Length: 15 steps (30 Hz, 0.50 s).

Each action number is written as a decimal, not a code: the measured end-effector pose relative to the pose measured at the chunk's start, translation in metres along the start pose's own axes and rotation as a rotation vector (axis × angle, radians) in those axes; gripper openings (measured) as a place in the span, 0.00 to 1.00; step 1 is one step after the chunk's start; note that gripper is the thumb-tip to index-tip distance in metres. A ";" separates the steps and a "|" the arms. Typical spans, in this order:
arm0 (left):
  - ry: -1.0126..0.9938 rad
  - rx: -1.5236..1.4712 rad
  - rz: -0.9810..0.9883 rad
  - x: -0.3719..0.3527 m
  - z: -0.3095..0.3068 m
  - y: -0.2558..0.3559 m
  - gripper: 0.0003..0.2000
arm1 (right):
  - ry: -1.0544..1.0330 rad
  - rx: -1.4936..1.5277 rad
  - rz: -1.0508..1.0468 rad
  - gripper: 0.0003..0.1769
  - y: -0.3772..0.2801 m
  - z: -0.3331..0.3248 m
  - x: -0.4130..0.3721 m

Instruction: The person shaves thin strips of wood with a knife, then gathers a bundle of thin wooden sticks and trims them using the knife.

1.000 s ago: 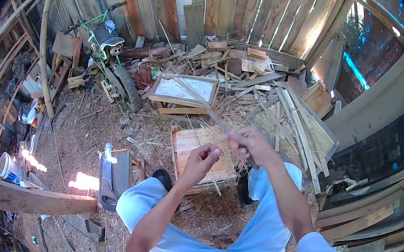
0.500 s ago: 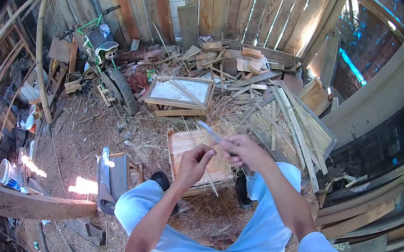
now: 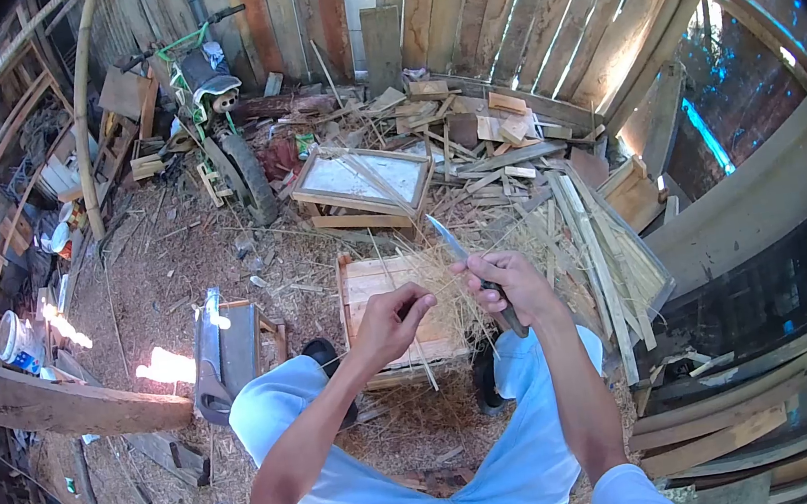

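Note:
My right hand (image 3: 511, 284) is closed around the dark handle of a knife (image 3: 448, 236), whose bright blade points up and away to the left. Just left of it, my left hand (image 3: 390, 324) is closed, thumb against the curled fingers. A thin wooden strip (image 3: 426, 365) shows above and below that hand and seems to pass through its grip; the fingers hide the middle. Both hands are above a pale wooden box (image 3: 367, 282) on the ground between the feet. Fine shavings (image 3: 467, 315) lie by the box's right side.
A handsaw (image 3: 209, 361) rests on a small bench (image 3: 245, 342) beside the left knee. Ahead are a framed white panel (image 3: 364, 178), heaped wood scraps (image 3: 499, 129) and a small motorbike (image 3: 236, 162). Long slats (image 3: 591, 259) lean at the right; a beam (image 3: 70, 404) crosses the left.
My right hand has drawn back slightly to the right and turned, so the knife's blade and handle show more. The left hand stays nearly in place, still closed.

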<state>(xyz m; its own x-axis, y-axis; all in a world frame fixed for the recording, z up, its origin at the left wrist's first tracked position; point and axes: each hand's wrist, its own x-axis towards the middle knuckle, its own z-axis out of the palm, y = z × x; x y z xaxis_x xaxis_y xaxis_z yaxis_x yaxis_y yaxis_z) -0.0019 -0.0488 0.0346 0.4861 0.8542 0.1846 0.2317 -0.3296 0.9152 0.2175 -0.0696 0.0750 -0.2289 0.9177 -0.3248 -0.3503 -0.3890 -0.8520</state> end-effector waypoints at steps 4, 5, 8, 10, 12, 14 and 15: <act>-0.028 -0.011 -0.022 0.001 -0.001 0.000 0.09 | 0.014 -0.049 -0.004 0.19 -0.001 -0.002 0.000; -0.026 -0.012 -0.019 0.001 -0.001 -0.001 0.09 | 0.014 -0.052 -0.004 0.19 -0.002 -0.005 0.001; -0.024 0.010 -0.024 -0.004 -0.006 -0.010 0.09 | 0.120 -0.036 -0.073 0.16 -0.010 -0.022 -0.003; 0.015 0.033 0.045 -0.006 -0.011 -0.018 0.10 | 0.226 0.028 -0.144 0.14 -0.024 -0.036 -0.008; -0.027 0.044 -0.004 -0.008 -0.016 -0.011 0.09 | 0.242 0.024 -0.145 0.14 -0.023 -0.048 -0.009; -0.074 0.053 -0.012 -0.008 -0.017 -0.005 0.10 | 0.229 0.034 -0.163 0.14 -0.022 -0.052 -0.011; -0.073 0.052 -0.015 -0.009 -0.019 -0.007 0.10 | 0.228 0.034 -0.160 0.14 -0.023 -0.062 -0.011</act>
<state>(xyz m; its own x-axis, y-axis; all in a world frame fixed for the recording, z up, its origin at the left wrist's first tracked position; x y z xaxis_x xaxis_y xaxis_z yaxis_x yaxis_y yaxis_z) -0.0239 -0.0465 0.0334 0.5419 0.8282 0.1427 0.2818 -0.3391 0.8976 0.2841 -0.0655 0.0730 0.0406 0.9607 -0.2746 -0.3965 -0.2367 -0.8870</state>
